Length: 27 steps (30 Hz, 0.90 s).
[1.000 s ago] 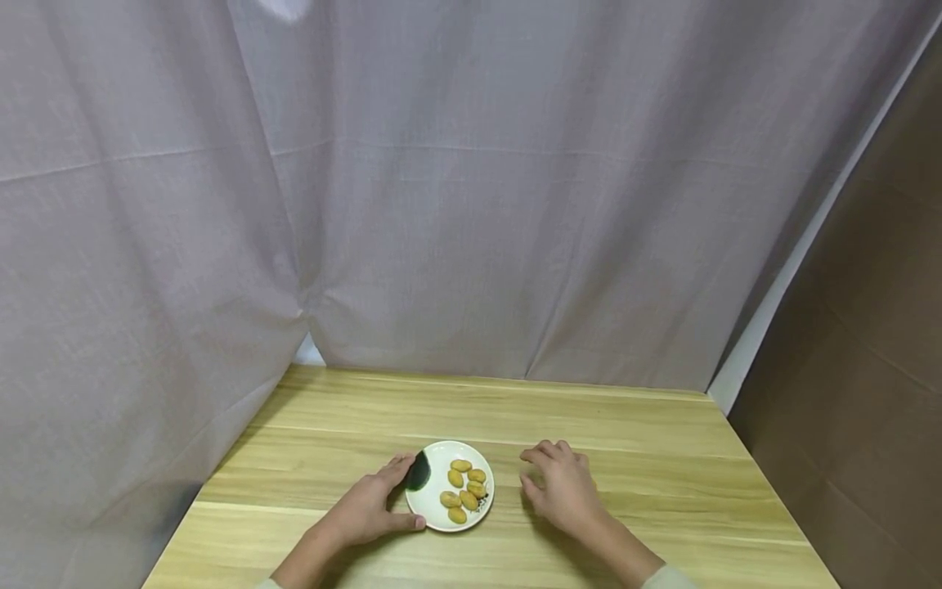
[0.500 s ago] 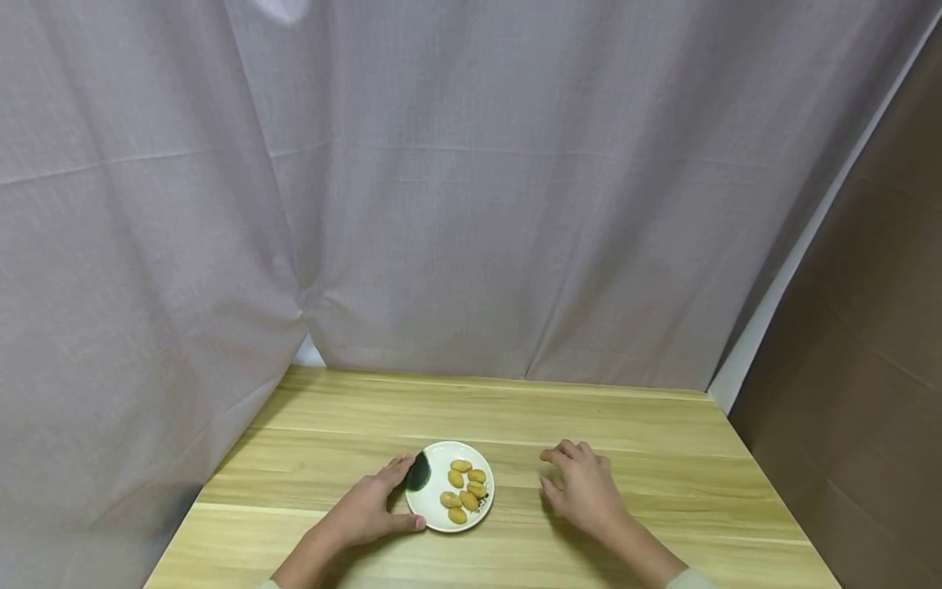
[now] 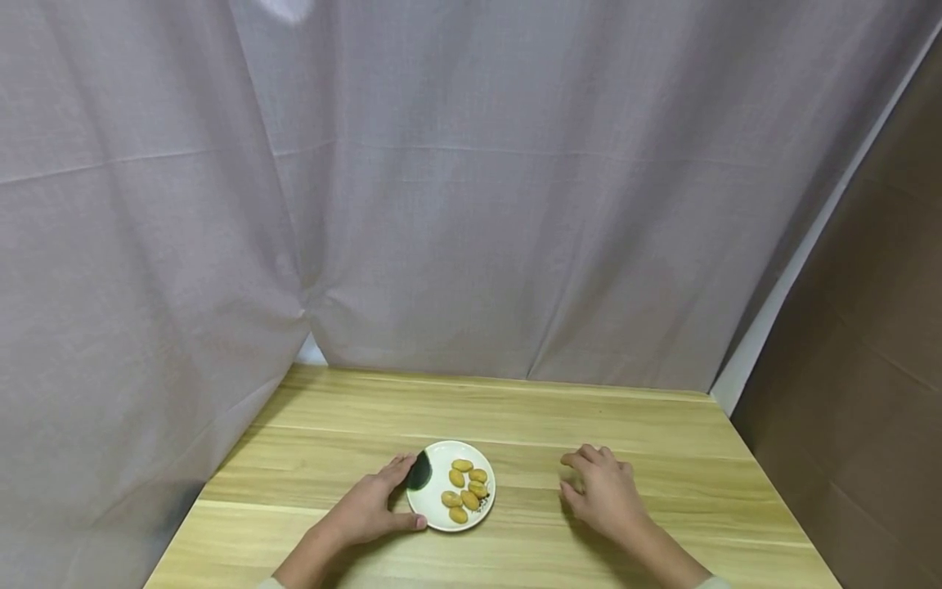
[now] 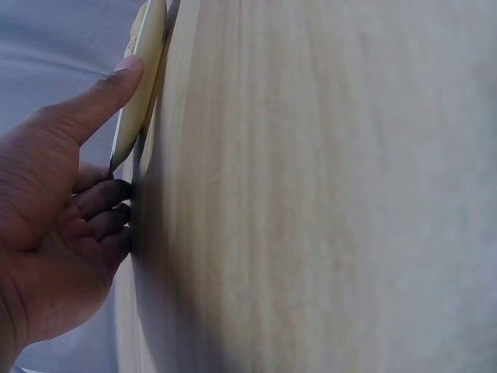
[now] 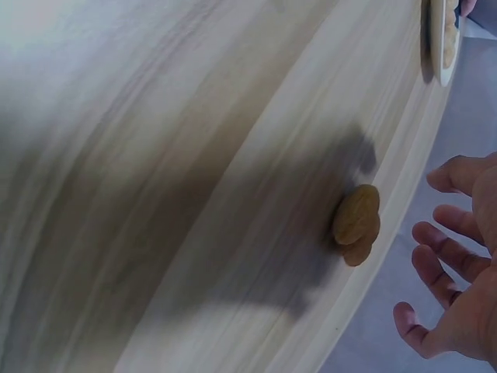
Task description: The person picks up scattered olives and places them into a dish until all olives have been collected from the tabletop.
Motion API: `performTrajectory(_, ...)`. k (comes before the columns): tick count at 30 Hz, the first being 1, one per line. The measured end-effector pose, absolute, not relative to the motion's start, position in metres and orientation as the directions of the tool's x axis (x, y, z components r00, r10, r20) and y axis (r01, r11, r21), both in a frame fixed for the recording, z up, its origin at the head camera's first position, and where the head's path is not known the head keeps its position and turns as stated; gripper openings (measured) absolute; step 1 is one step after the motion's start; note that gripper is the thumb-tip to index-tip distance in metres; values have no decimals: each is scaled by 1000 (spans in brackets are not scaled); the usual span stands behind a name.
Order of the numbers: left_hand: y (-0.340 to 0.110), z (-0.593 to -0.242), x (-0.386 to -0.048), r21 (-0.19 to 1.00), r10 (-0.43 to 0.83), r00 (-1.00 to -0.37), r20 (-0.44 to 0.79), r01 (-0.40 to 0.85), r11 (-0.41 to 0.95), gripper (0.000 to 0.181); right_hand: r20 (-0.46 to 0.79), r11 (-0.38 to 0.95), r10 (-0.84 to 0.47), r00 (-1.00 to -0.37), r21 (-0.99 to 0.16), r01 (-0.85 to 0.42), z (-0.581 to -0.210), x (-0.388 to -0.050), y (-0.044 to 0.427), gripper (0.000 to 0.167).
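A round white plate (image 3: 439,514) with a dark green patch on its left rim lies on the table. Several small, oval, yellow-brown pieces, perhaps dried fruit (image 3: 458,515), are on its right half. My left hand (image 3: 364,509) holds the plate at its left side, thumb on the near rim and fingertips at the far left edge. To the right, my right hand (image 3: 602,495) hovers over the table with loosely bent fingers and nothing held. Below it, in the right wrist view, a clump of similar oval pieces (image 5: 358,217) lies on the wood, hidden in the head view.
The wooden table (image 3: 515,409) has pale yellow grain. Behind it and along the left hangs a grey curtain (image 3: 471,245), and a brown cloth (image 3: 861,384) covers the right side.
My right hand has moved right, away from the plate, with its fingers still loosely bent. The left hand, the plate and the pieces on it have stayed in place.
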<state>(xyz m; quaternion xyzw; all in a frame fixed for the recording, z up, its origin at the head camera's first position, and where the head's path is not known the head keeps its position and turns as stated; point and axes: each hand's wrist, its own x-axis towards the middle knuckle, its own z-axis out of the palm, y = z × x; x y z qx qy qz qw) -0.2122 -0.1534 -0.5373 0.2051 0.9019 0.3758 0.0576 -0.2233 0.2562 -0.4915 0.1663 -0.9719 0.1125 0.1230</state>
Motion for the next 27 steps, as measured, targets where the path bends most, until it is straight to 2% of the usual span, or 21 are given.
performTrajectory(27, -154, -537, -211, 710, 418, -908, 30, 314, 630, 110, 205, 943, -245, -948, -175, -282, -501, -219, 289, 31)
